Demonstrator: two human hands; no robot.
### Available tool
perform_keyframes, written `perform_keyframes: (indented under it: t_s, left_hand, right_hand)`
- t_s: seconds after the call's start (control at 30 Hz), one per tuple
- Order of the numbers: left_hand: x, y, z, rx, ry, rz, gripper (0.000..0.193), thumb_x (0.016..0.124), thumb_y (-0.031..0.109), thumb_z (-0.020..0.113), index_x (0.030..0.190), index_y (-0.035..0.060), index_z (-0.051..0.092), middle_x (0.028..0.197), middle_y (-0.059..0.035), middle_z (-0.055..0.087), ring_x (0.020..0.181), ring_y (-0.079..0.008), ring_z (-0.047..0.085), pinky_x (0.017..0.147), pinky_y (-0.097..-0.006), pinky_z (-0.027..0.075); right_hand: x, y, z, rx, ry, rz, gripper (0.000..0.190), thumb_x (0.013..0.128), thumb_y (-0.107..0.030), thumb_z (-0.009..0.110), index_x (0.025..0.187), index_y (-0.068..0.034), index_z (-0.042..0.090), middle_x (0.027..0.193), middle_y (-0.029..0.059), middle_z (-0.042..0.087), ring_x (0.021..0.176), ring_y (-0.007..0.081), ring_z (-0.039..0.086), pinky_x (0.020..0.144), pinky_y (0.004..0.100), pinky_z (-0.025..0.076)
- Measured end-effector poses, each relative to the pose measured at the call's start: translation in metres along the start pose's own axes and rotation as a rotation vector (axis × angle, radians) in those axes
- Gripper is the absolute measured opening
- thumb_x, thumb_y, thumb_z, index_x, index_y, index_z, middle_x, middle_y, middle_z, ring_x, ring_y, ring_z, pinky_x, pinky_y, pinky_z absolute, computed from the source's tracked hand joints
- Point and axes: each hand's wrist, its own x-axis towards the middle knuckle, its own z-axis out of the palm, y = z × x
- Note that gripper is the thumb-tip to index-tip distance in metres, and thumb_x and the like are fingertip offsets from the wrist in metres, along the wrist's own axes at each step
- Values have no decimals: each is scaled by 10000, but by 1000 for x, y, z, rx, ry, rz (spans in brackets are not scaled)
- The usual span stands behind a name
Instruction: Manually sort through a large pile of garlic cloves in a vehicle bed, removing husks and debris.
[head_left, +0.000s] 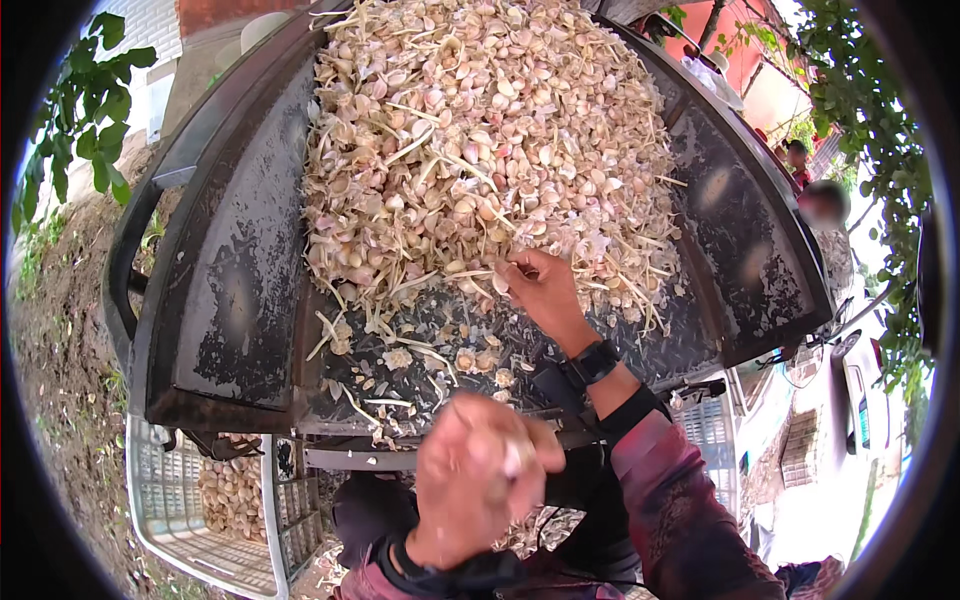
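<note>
A big heap of loose garlic cloves (480, 150), mixed with papery skins and dry stalks, fills the black metal cart bed (675, 352). At the near edge of the heap, my right hand (546, 296) pinches a garlic clove (500, 282) between thumb and fingertips. My left hand (484, 476) is raised in front of the bed's near edge. It is motion-blurred, with its fingers curled around pale garlic cloves (516, 457); how many cannot be told. Dry root discs (476, 360) and bits of stalk lie scattered on the metal between the hands.
A pale plastic crate (202, 562) at lower left holds garlic cloves (232, 499). Another crate (709, 442) stands at right, below the bed. Worn metal side panels (232, 300) flank the heap. Beyond the right panel, a person (829, 225) is near green foliage (862, 112).
</note>
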Motion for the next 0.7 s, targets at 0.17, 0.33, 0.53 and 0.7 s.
perform_keyframes:
  t_s: [0.17, 0.33, 0.53, 0.7]
  left_hand:
    - [38, -24, -76, 372, 314, -47, 188, 902, 171, 593, 1066, 84, 562, 863, -65, 627, 492, -53, 443, 405, -193, 354]
    - [41, -45, -83, 916, 221, 166, 311, 837, 9, 651, 1142, 39, 597, 891, 7, 615, 699, -24, 521, 560, -177, 432]
    - [41, -49, -95, 1277, 174, 259, 250, 834, 26, 662, 1077, -6, 613, 880, -16, 622, 736, -40, 547, 630, -198, 459]
    - [42, -45, -91, 1114, 219, 160, 212, 864, 154, 661, 1006, -2, 636, 744, 8, 613, 655, -30, 533, 555, -178, 423]
  right_hand:
    - [-47, -46, -6, 430, -73, 317, 321, 841, -298, 690, 807, 17, 634, 647, 25, 599, 502, 56, 538, 433, 190, 420]
    - [-87, -48, -2, 476, -59, 266, 323, 857, -301, 675, 774, 6, 621, 630, 7, 585, 494, 30, 487, 421, 182, 358]
    - [-108, -49, -7, 548, -75, 311, 275, 871, -288, 659, 812, -26, 601, 625, 1, 574, 479, 38, 477, 429, 175, 369]
    - [-116, -45, 1, 770, -85, 353, 221, 886, -258, 636, 831, -49, 592, 617, -2, 562, 488, 62, 502, 447, 191, 411]
